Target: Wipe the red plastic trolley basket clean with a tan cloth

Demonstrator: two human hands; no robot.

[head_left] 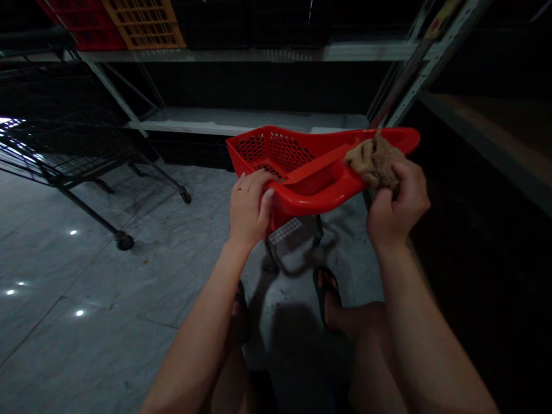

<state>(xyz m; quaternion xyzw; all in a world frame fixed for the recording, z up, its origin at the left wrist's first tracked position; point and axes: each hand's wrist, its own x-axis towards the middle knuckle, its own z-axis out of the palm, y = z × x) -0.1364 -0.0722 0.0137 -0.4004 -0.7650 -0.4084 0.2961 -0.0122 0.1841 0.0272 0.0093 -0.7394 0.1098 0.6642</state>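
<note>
A red plastic basket cart [302, 167] with perforated walls stands on small wheels in front of me. My left hand [249, 208] is closed over its near rim at the left corner. My right hand [397, 198] is closed on a crumpled brown cloth [374, 161] and presses it against the red rim at the cart's right end. My legs and feet in dark sandals [326, 290] show below the cart.
A black wire shopping cart [64, 155] stands at the left on the pale tiled floor [107, 287]. Metal shelving [241, 54] runs across the back, with red and orange crates [142, 23] on top. Dark shelves [495, 132] close in on the right.
</note>
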